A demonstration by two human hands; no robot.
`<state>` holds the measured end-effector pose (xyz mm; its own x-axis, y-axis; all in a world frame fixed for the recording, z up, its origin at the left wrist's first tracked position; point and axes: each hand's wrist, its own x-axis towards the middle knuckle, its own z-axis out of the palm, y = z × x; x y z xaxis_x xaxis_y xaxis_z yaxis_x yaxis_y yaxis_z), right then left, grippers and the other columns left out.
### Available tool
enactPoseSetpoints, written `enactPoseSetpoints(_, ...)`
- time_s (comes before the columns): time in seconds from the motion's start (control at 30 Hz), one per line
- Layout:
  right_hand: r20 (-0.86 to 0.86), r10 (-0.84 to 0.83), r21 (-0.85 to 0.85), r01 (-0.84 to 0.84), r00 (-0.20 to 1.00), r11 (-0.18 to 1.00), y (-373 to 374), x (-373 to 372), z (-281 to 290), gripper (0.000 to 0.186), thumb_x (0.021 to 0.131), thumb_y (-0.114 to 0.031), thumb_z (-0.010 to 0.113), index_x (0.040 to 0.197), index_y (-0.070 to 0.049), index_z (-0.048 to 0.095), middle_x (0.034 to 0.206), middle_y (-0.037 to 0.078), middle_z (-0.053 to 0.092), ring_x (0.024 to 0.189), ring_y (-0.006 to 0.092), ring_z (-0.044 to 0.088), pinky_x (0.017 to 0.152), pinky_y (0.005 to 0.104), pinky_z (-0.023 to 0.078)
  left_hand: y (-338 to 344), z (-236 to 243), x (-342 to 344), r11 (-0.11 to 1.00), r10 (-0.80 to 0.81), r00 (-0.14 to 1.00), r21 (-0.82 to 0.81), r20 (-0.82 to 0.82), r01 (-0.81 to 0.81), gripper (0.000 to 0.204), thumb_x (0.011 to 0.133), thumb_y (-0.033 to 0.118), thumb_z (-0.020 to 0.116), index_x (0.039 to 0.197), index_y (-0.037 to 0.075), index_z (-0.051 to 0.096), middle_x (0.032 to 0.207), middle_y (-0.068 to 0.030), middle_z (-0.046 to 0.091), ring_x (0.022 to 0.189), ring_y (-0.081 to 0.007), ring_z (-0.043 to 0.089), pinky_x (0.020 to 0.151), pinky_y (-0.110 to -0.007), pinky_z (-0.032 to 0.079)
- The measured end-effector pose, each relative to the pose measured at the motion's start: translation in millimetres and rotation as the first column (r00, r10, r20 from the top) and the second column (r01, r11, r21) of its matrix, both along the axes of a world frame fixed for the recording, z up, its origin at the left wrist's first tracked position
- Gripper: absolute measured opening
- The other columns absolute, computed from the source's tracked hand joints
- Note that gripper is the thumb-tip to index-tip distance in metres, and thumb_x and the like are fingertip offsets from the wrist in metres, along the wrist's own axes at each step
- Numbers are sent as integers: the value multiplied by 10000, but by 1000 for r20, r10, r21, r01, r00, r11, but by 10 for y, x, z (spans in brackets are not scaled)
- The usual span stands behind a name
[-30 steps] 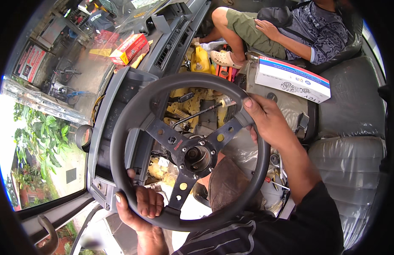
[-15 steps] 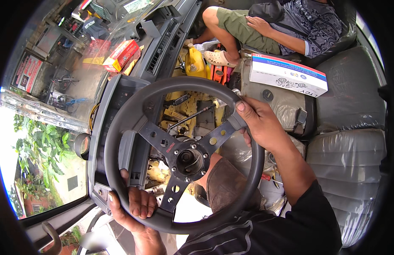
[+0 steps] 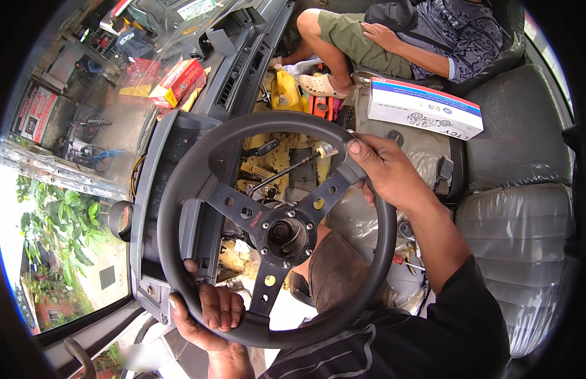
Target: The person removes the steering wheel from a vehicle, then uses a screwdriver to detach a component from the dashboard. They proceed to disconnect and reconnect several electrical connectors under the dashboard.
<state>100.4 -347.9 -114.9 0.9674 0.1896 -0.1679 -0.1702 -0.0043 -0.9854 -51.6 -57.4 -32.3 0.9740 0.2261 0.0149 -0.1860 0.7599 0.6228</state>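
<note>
Between my hands is a black three-spoke steering wheel (image 3: 386,252) with a thick rim and drilled dark metal spokes. Several bolts ring its round centre, where an opening shows a metal part inside. At the rim's lower left, my left hand (image 3: 211,312) is closed, fingers wrapped over it. My right hand (image 3: 382,167) grips the upper right of the rim, thumb on top near a spoke. Through the gaps in the wheel I see the gear lever (image 3: 286,174), the yellowish bare floor and my own leg. Whether the wheel sits fixed on its column is hard to tell.
A white, blue and red box (image 3: 425,110) lies on the middle seat. Beyond it sits another person (image 3: 368,50), one clog near a yellow jug (image 3: 286,91). The dashboard (image 3: 233,88) runs along the left, with a red-yellow box (image 3: 178,82) beyond the windscreen. A screwdriver (image 3: 406,262) lies near my right elbow.
The view has shifted slightly. The wheel and both hands sit a little further right, and my left hand's fingers show more over the rim. Both hands keep their grip.
</note>
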Motion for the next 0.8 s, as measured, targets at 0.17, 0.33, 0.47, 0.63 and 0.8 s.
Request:
enactPoseSetpoints(0.17, -320, -89, 195, 158, 943, 968, 118, -86, -76, 641, 1072, -611, 593, 1291, -16, 686, 670, 45, 585, 438, 122, 558, 393, 289, 469, 146, 148, -2, 962, 187, 933, 250, -308, -110, 701, 1106, 475, 544, 1505, -94, 453, 546, 12, 426, 389, -98, 374, 381, -266, 366)
enactPoseSetpoints(0.33, 80, -60, 76, 53, 995, 996, 29, -133, -102, 604, 1079, -585, 604, 1246, -10, 688, 687, 43, 576, 466, 112, 565, 394, 284, 465, 157, 61, 34, 998, 6, 993, 68, -119, 2, 677, 1115, 490, 518, 1521, -49, 469, 551, 36, 436, 396, -86, 387, 394, -256, 392)
enactPoseSetpoints(0.47, 0, -34, 112, 34, 999, 993, 48, -17, -65, 618, 1058, -614, 621, 1264, -36, 695, 698, 39, 575, 468, 114, 558, 393, 285, 465, 22, 71, 0, 981, 93, 986, 180, -137, -68, 673, 1123, 484, 502, 1527, -53, 458, 557, 30, 451, 398, -90, 392, 398, -264, 396)
enactPoseSetpoints(0.63, -236, -87, 162, 127, 968, 979, 156, -196, 66, 618, 1083, -588, 592, 1262, -6, 694, 687, 42, 585, 458, 115, 552, 410, 289, 473, 168, 130, 4, 967, 155, 949, 238, -274, -89, 652, 1124, 471, 510, 1488, -70, 503, 562, 30, 441, 403, -86, 392, 398, -257, 394)
enactPoseSetpoints(0.8, 62, 91, -32, -89, 994, 996, 10, 161, 62, 616, 1093, -564, 588, 1277, 16, 684, 719, 21, 553, 485, 129, 587, 418, 285, 487, 6, -144, -150, 992, 39, 999, 119, 0, -39, 634, 1160, 437, 431, 1590, -27, 409, 605, 34, 462, 452, -81, 430, 442, -249, 434)
